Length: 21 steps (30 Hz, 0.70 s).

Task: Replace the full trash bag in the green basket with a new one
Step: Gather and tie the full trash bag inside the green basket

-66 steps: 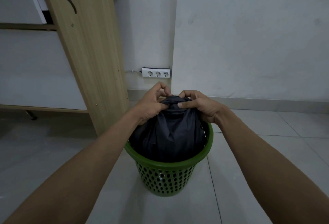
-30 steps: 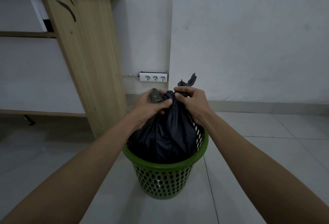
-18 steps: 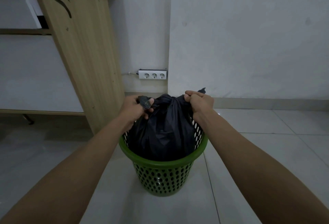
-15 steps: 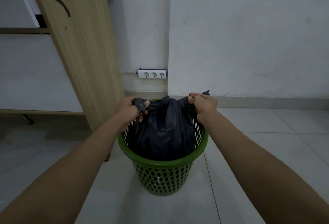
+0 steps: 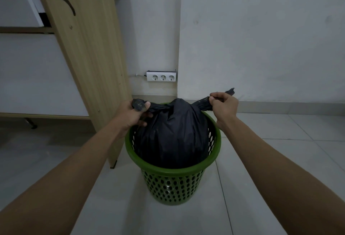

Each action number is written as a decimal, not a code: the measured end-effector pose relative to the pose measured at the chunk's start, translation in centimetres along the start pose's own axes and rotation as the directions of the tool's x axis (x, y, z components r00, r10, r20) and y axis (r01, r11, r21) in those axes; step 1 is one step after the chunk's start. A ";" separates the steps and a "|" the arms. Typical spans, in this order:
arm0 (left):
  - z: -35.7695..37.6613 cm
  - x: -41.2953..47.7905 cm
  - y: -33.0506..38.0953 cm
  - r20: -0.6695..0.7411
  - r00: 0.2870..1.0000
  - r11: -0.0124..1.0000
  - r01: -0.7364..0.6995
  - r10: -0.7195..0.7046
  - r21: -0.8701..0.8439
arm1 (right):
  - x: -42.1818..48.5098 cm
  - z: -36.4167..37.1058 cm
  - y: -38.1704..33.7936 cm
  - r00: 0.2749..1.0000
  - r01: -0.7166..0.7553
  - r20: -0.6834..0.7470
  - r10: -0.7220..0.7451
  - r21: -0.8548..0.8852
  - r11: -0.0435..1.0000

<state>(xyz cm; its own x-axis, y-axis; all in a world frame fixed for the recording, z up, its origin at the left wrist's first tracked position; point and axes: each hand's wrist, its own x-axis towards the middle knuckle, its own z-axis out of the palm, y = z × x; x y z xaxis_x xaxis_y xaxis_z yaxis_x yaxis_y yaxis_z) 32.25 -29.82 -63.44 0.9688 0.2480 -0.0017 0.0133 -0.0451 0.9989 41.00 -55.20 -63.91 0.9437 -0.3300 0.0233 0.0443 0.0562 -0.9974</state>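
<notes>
Early in the job, by the look of it. Full black trash bag (image 5: pixel 173 137) seated inside the green basket (image 5: pixel 173 171), bulging above its rim. Grips one twisted tail of the bag in the left hand (image 5: pixel 133 115), fingers curled round it, just over the basket's left rim. Pinches the other tail in the right hand (image 5: pixel 224 106), fist closed on it, just above the basket's right rim. Draws both tails outward, away from the middle of the basket, with the bag's neck bunched tight between them. Probably a knot being cinched.

Closing the bag looks nearly finished, unless a second knot is wanted. Not yet done: lifting the bag out of the basket, setting it aside, opening a fresh liner and folding it over the rim. No new bag to be seen anywhere around the basket.

Behind the basket, a white power strip (image 5: pixel 161 76) on the wall. To the basket's left, close beside it, a slanted wooden desk panel (image 5: pixel 89 48).
</notes>
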 end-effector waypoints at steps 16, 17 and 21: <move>4.3 0.5 2.5 -0.259 0.963 0.997 -0.072 0.079 0.037 | -4.5 4.3 0.5 0.760 0.561 0.646 -0.063 -0.605 0.565; 3.9 0.7 2.3 -0.275 0.960 0.999 -0.052 0.052 0.006 | -4.4 4.2 0.7 0.756 0.567 0.652 -0.062 -0.604 0.560; 3.7 0.6 1.5 -0.247 0.967 0.972 -0.004 -0.055 -0.233 | -4.4 4.0 0.9 0.727 0.487 0.687 -0.019 -0.496 0.719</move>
<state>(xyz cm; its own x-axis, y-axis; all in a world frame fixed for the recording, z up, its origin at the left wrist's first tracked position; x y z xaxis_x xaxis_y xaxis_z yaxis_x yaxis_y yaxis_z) 33.80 -33.34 -62.10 0.8750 0.4819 -0.0454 -0.0486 0.1808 0.9823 38.19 -49.92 -64.62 0.9101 0.4061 0.0827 0.3293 -0.5875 -0.7392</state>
